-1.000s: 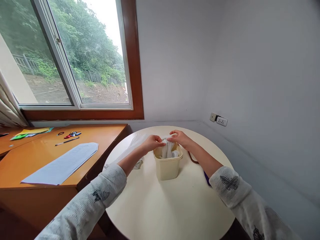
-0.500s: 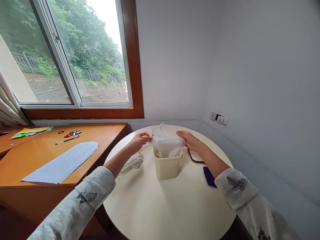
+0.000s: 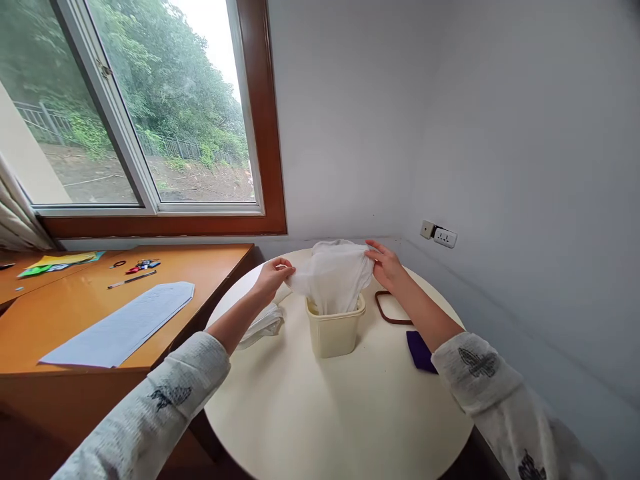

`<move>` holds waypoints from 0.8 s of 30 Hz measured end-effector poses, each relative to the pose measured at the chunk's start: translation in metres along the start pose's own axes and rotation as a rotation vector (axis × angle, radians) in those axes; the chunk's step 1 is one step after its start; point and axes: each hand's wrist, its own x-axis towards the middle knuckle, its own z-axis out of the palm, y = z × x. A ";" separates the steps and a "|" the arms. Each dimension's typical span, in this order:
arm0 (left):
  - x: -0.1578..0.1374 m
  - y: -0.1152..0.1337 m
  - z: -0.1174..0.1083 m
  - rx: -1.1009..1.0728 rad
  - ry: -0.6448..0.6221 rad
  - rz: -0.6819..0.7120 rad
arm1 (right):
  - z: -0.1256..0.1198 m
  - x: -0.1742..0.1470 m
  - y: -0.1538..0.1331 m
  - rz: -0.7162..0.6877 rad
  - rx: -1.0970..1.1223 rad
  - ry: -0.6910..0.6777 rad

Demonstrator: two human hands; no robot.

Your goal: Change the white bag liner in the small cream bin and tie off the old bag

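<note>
A thin white plastic bag (image 3: 337, 277) is stretched between my two hands, its lower part down inside a cream plastic bin (image 3: 334, 335). My left hand (image 3: 273, 279) pinches the bag's left edge, to the left of the bin and a little above it. On the other side, my right hand (image 3: 387, 263) grips the upper right edge between thumb and fingers. The bin stands upright on a round cream table (image 3: 330, 413). How far the bag reaches down inside is hidden by the bin's front wall.
Left of the bin lies a folded bundle of white bags (image 3: 263, 325). A brown rim-like frame (image 3: 383, 312) and a dark purple folded item (image 3: 421, 351) are at the right. The wooden desk (image 3: 215, 267) on the left holds papers (image 3: 125, 323), a pen (image 3: 131, 279) and keys (image 3: 143, 266).
Both hands have moved apart, the left outward and the right upward. The bag is spread wider and raised higher above the bin. The bin has stayed in place.
</note>
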 end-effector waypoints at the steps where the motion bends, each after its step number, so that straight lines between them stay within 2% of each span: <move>1: 0.001 -0.002 -0.003 -0.019 0.053 0.012 | -0.004 0.000 -0.001 -0.003 0.043 0.010; 3: 0.002 -0.006 -0.010 -0.064 0.120 0.022 | -0.010 0.000 -0.002 0.005 0.120 0.028; 6: 0.002 -0.008 -0.019 -0.132 0.133 0.003 | -0.016 -0.005 -0.005 0.058 0.196 0.011; 8: 0.001 -0.007 -0.023 -0.164 0.096 -0.032 | -0.018 -0.008 -0.007 0.131 0.169 -0.038; 12: -0.001 0.001 -0.022 -0.171 -0.047 -0.119 | -0.016 -0.011 -0.008 0.293 -0.028 -0.080; 14: -0.003 0.006 -0.018 -0.151 -0.133 -0.148 | -0.012 -0.009 -0.009 0.268 -0.060 -0.051; 18: -0.005 0.015 -0.015 -0.126 -0.236 -0.117 | -0.008 -0.006 -0.016 0.076 -0.002 0.005; 21: -0.010 0.020 -0.026 -0.126 -0.261 -0.049 | -0.014 -0.015 -0.027 0.013 0.026 -0.082; 24: -0.018 0.024 -0.049 -0.065 -0.339 -0.050 | -0.029 -0.031 -0.039 0.041 0.000 -0.243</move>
